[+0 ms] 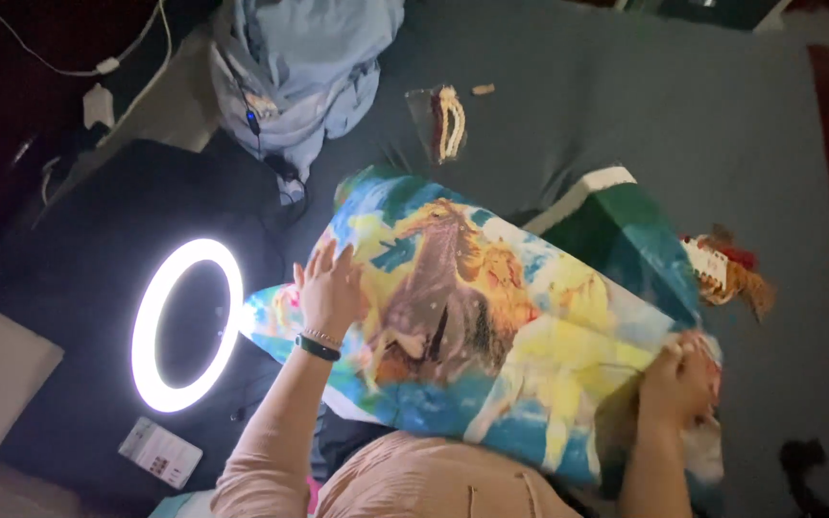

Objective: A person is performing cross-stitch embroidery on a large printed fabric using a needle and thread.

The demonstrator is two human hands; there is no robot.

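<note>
A large embroidered canvas (472,317), soft and slightly rumpled, lies spread across the person's lap, its surface dense with bright stitched horses in brown, yellow and blue. The left hand (328,288) rests flat on its near-left part, fingers spread and apart, pressing the cloth rather than gripping it. A dark band sits at that wrist. The right hand (678,384) is bunched around the canvas's crumpled right edge, fingers curled shut on the fabric, though the dim light makes the exact hold hard to read. Just left of the flat hand glows a round ring light (187,326). Beyond the right hand lie fringed bundles of thread (731,273) on a matte grey sheet (626,105).
</note>
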